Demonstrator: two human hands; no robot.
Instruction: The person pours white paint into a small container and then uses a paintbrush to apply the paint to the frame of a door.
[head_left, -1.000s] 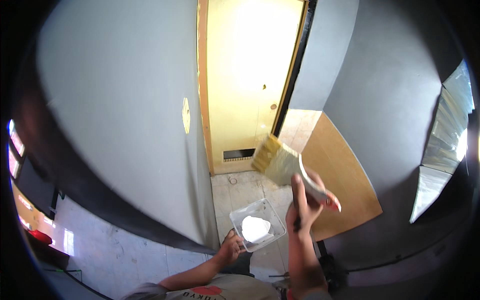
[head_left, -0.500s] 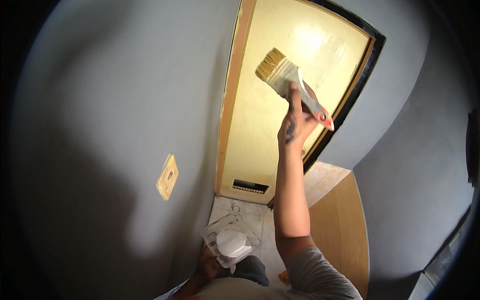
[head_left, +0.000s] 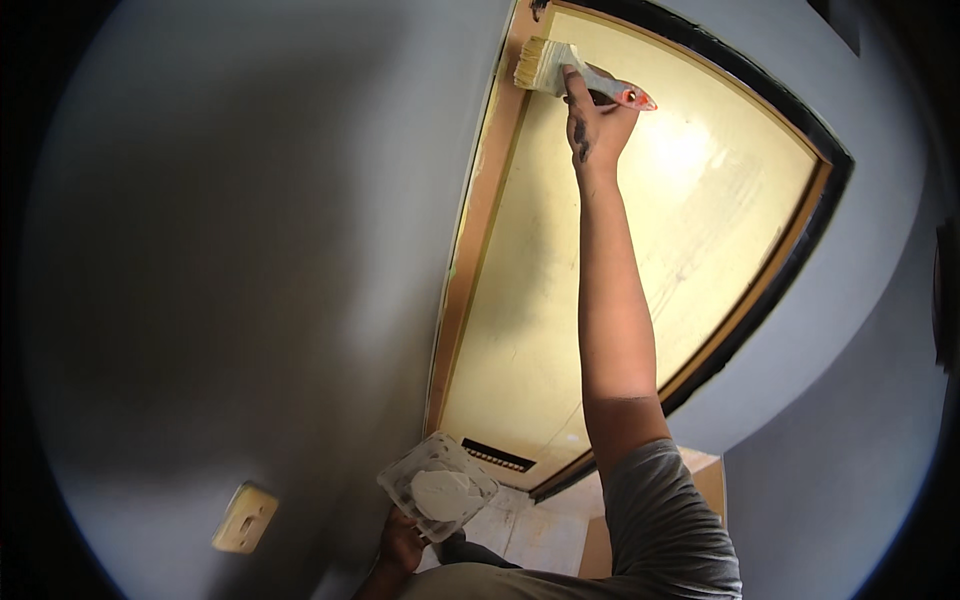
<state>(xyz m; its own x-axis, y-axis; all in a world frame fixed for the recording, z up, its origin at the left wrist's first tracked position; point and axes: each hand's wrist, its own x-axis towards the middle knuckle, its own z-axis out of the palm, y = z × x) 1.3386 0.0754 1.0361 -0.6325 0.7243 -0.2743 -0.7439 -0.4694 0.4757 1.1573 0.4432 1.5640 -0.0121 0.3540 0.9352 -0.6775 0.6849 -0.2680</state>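
Note:
My right hand (head_left: 598,115) is raised on an outstretched arm and grips a flat paintbrush (head_left: 548,68) by its handle. Its tan bristles point left, over the brown left side of the door frame (head_left: 478,215); whether they touch the wood I cannot tell. Behind my arm stands the pale yellow door (head_left: 530,290). Low down, my left hand (head_left: 402,540) holds a clear plastic tray (head_left: 480,490) by its near edge. A white mass (head_left: 442,494), which looks like paint, lies in the tray. Dark smudges mark my right hand.
A grey wall (head_left: 250,250) runs along the left, with a cream switch or socket plate (head_left: 245,518) on it. Black edging (head_left: 770,80) borders the door's top and right side. The door has a slotted vent (head_left: 498,455) near its bottom. Tiled floor (head_left: 510,530) shows below.
My right hand has lifted the paintbrush up toward the top left of the door frame. The view has tilted upward. The tray has come up closer, still in my left hand.

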